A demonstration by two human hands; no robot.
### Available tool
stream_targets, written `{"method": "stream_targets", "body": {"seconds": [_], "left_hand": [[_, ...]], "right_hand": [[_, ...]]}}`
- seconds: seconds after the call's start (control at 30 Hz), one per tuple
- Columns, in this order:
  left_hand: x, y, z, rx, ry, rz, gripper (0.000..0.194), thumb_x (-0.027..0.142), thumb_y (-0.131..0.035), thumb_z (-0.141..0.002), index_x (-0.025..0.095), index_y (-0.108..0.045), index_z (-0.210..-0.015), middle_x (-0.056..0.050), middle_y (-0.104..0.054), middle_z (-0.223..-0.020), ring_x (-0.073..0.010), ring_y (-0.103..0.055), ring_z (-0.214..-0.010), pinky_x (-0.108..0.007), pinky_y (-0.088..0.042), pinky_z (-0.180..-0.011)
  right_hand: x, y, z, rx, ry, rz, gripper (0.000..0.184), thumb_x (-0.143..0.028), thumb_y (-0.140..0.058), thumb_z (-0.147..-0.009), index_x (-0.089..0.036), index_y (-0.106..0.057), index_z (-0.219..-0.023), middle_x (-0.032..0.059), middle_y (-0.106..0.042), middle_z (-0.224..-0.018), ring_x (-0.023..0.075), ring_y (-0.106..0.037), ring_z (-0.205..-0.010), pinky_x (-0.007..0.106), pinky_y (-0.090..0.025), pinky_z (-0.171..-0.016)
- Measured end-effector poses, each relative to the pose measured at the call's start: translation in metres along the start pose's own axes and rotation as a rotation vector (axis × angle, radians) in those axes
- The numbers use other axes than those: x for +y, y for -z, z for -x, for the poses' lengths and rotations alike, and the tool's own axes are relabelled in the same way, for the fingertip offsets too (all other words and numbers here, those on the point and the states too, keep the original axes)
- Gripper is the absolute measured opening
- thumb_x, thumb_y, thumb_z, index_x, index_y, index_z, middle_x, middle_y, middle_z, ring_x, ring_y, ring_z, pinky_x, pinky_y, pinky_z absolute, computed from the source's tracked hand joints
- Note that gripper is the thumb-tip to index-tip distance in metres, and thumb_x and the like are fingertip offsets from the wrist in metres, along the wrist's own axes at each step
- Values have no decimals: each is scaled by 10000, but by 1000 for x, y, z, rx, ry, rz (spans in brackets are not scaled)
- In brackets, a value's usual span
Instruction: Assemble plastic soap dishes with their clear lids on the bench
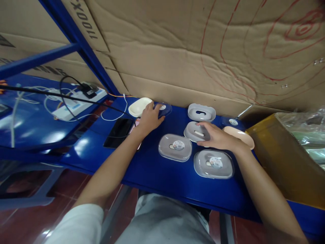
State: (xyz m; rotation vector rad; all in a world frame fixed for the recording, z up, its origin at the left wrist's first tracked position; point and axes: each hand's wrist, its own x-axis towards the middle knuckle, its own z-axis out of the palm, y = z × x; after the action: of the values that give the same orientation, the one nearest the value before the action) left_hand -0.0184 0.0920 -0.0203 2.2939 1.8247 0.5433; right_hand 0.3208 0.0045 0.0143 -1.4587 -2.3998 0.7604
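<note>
My left hand [149, 118] curls over the near left edge of a clear plastic lid [167, 109] with a round label, beside a cream soap dish [137, 107]. With thumb and fingers apart, my right hand [218, 136] grips the right end of a grey soap dish [193, 131]; part of the dish is hidden by the hand. Behind it stands a grey dish piece with an oval slot [201, 117]. Closer to me lie a lidded grey soap dish [170, 153] and another lidded grey dish [203, 169], both labelled.
A peach dish [242, 135] and another clear lid [225, 122] lie by my right wrist. At right stands a cardboard box [284, 162] with plastic-wrapped items. A black phone [116, 134], cables and a power strip [76, 107] are at left. Cardboard [162, 51] walls the back.
</note>
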Motion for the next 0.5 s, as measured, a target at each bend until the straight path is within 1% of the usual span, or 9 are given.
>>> {"method": "stream_targets", "body": {"seconds": [0.1,0.17,0.23,0.33,0.4,0.5], "left_hand": [[-1,1,-2,-35,14,-71,677,385,-692,-989,180,-491,-1601,-253,-393,-1693,-448,-363,-1586,-595,-338,-1264],[-1,2,-5,-56,27,-107,714,435,-692,-987,193,-470,-1621,-256,-399,-1691,-460,-369,-1580,-610,-337,-1251],[-2,3,-8,-80,38,-133,728,470,-692,-981,211,-467,-1624,-252,-424,-1677,-473,-400,-1555,-633,-342,-1232],[-1,4,-10,-108,39,-153,719,500,-681,-980,230,-479,-1615,-239,-491,-1625,-466,-462,-1506,-638,-358,-1210],[1,6,-11,-115,43,-161,713,500,-683,-975,229,-490,-1605,-230,-543,-1572,-454,-498,-1471,-620,-381,-1193],[6,8,-11,-97,57,-169,708,490,-683,-972,204,-501,-1593,-233,-575,-1531,-452,-523,-1440,-607,-400,-1175]], "right_hand": [[5,-5,-1,-26,19,63,865,-512,-829,-837,-303,-470,-1596,154,-497,-1672,433,-475,-1541,677,-398,-1230],[7,-6,0,-68,-13,111,952,-510,-834,-830,-336,-401,-1659,144,-413,-1742,453,-380,-1603,742,-331,-1248],[8,-4,2,-109,-36,127,1010,-520,-834,-831,-358,-345,-1699,135,-368,-1773,460,-325,-1632,767,-294,-1257],[9,5,8,-109,-6,106,1015,-578,-825,-840,-367,-343,-1709,120,-387,-1769,437,-331,-1637,723,-316,-1276],[8,13,11,-92,18,89,984,-615,-809,-855,-359,-374,-1700,111,-421,-1753,420,-374,-1621,687,-337,-1289],[6,22,14,-99,-4,68,961,-629,-802,-864,-304,-426,-1685,125,-476,-1719,420,-455,-1576,649,-368,-1297]]}}
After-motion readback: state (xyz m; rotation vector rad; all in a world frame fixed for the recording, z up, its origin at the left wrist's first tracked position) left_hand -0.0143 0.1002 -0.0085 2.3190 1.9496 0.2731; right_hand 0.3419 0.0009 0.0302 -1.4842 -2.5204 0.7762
